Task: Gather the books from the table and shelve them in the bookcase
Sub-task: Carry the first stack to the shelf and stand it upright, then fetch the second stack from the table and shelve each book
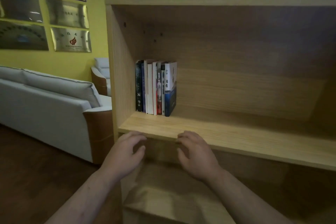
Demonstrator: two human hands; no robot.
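Books [156,88] upright, spines outward, in bookcase [236,138], left hand [125,154], right hand [196,154] empty, loosely curled

The bookcase [236,143] runs off the right and bottom edges, and down low it's just dark blur. Spine lettering on most of the books [156,89] is too small to read, same for the smeared wall plaques [71,40] far left, and the sofa [45,100] gets chopped by the left edge.

White-and-blue book [171,87] spine reads "古着" — black book [138,87] spine ends "山" — plaque [71,40] lettering too blurred.
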